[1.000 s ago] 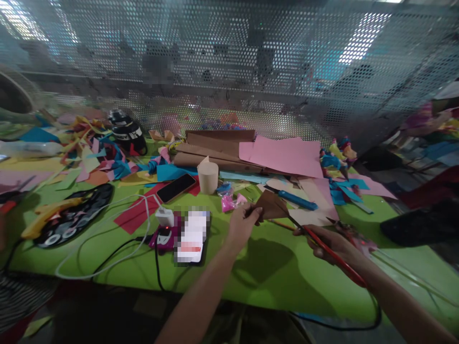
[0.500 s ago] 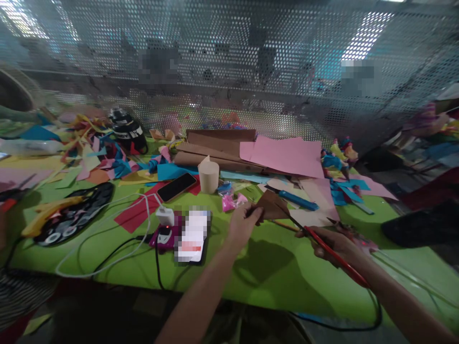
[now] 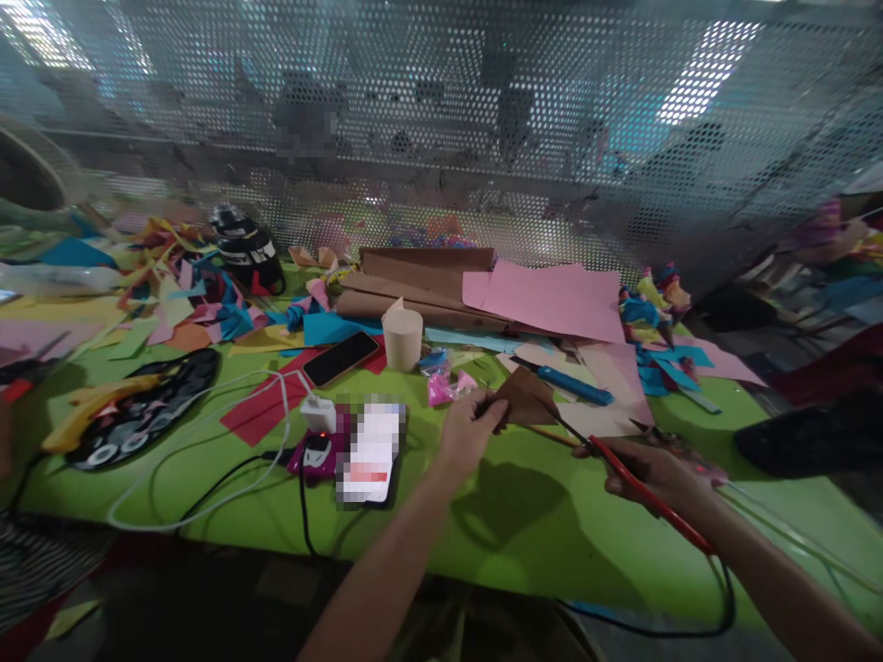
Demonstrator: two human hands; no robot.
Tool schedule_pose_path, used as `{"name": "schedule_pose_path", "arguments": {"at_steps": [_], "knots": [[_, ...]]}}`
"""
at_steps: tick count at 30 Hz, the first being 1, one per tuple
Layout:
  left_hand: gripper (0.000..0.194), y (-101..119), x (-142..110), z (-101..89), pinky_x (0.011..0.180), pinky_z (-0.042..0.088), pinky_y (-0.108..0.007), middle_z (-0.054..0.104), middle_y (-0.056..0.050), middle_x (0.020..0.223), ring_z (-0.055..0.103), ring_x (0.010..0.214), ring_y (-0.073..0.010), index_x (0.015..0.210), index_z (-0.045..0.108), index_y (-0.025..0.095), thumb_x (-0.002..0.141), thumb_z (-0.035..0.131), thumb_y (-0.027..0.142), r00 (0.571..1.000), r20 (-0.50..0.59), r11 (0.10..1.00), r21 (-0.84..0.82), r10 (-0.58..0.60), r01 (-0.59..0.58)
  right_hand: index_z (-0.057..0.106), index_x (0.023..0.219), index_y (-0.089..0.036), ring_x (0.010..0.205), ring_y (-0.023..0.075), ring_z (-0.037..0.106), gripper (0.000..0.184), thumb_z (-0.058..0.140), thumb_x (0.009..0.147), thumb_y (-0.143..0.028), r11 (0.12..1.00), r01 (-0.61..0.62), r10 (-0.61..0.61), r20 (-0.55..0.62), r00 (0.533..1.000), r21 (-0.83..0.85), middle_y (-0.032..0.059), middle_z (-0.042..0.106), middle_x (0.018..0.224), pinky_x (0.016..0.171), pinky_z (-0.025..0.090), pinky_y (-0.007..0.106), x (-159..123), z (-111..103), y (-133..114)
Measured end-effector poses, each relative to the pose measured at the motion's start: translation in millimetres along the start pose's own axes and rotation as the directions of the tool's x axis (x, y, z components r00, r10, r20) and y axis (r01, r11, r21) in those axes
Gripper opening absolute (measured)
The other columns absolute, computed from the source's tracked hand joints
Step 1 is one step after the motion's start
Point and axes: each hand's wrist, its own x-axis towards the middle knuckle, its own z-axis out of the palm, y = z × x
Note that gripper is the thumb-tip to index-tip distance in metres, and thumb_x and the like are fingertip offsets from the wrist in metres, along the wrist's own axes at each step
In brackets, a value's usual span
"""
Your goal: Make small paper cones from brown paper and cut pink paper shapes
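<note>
Both hands are busy with one piece of brown paper [image 3: 525, 401], held just above the green table [image 3: 524, 533] in front of the pink sheets [image 3: 552, 299]: the left hand [image 3: 469, 430] pinches its near corner with fingers closed on it, while the right hand [image 3: 652, 473] is clenched around the red handles of a pair of scissors [image 3: 624, 478] whose blades reach the paper's lower edge. The step in hand looks like cutting the brown piece, and the next stroke would call for a steady left pinch that keeps the paper taut as the blades close along the line.
</note>
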Motion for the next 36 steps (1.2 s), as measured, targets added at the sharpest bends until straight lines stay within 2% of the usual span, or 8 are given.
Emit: {"name": "schedule_pose_path", "arguments": {"at_steps": [5,10,12,15,18,21,31,36], "knots": [[0.023,1,-2,-1.1,0.060,0.039,-0.026,0.059,0.001,0.065,0.052,0.062,-0.0135,0.074,0.064,0.017,0.083,0.065,0.038,0.999,0.021,0.995,0.088,0.034,-0.036,0.074,0.123,-0.026,0.078,0.0246,0.066,0.061,0.058,0.083,-0.069,0.992,0.066,-0.065,0.021,0.998,-0.103,0.0069,0.073,0.092,0.078,0.055,0.035,-8,-2,-5],[0.020,3,-4,0.1,0.062,0.042,-0.027,0.062,0.000,0.067,0.054,0.064,-0.0147,0.078,0.066,0.017,0.082,0.064,0.037,0.997,0.075,0.997,0.071,-0.004,-0.001,0.065,0.135,-0.024,0.092,0.0292,0.068,0.069,0.054,0.085,-0.071,0.997,0.058,-0.053,0.089,0.995,-0.055,0.0117,0.072,0.114,0.085,0.056,0.040,-9,0,0],[0.020,4,-4,0.5,0.061,0.041,-0.026,0.060,0.000,0.064,0.053,0.062,-0.0139,0.076,0.064,0.017,0.081,0.063,0.037,0.997,0.081,0.999,0.052,-0.019,0.015,0.066,0.134,-0.024,0.093,0.0290,0.068,0.067,0.055,0.085,-0.069,0.997,0.067,-0.064,0.086,0.994,-0.027,0.0107,0.072,0.110,0.084,0.056,0.039,-7,1,-1],[0.019,2,-2,0.8,0.059,0.039,-0.026,0.057,0.001,0.061,0.050,0.058,-0.0127,0.073,0.063,0.018,0.081,0.063,0.035,0.996,0.092,0.999,0.044,-0.017,0.013,0.069,0.128,-0.023,0.077,0.0233,0.064,0.064,0.058,0.084,-0.069,0.997,0.075,-0.076,0.086,0.993,0.008,0.0071,0.069,0.091,0.071,0.054,0.033,-4,2,-3],[0.019,0,-1,1.1,0.060,0.040,-0.026,0.058,0.001,0.061,0.051,0.058,-0.0125,0.073,0.062,0.018,0.081,0.063,0.034,0.995,0.096,0.999,0.038,-0.016,0.012,0.074,0.116,-0.020,0.059,0.0163,0.052,0.064,0.061,0.080,-0.071,0.998,0.043,-0.047,0.072,0.996,0.047,0.0025,0.060,0.072,0.053,0.044,0.027,-1,4,0],[0.019,-1,-1,1.4,0.060,0.040,-0.026,0.058,0.002,0.061,0.051,0.058,-0.0124,0.071,0.061,0.018,0.082,0.063,0.034,0.995,0.100,0.999,0.034,-0.023,0.019,0.076,0.110,-0.019,0.051,0.0129,0.042,0.063,0.063,0.078,-0.071,0.997,0.030,-0.034,0.054,0.998,0.068,-0.0014,0.050,0.063,0.046,0.036,0.024,1,6,7],[0.022,5,-5,0.7,0.060,0.040,-0.026,0.058,0.001,0.063,0.051,0.059,-0.0128,0.073,0.062,0.018,0.081,0.065,0.038,0.992,0.116,0.998,0.033,-0.048,0.045,0.081,0.100,-0.022,0.053,0.0142,0.042,0.048,0.070,0.074,-0.061,1.000,0.016,-0.016,-0.004,1.000,-0.025,-0.0013,0.049,0.060,0.052,0.041,0.027,-1,2,0],[0.024,7,-7,0.4,0.061,0.040,-0.027,0.059,0.000,0.065,0.052,0.061,-0.0134,0.074,0.063,0.017,0.082,0.067,0.039,0.990,0.113,0.997,0.031,-0.078,0.075,0.082,0.101,-0.021,0.053,0.0157,0.045,0.052,0.068,0.074,-0.064,0.999,0.001,-0.002,-0.004,1.000,-0.046,0.0003,0.054,0.061,0.053,0.043,0.028,1,2,-4]]}}
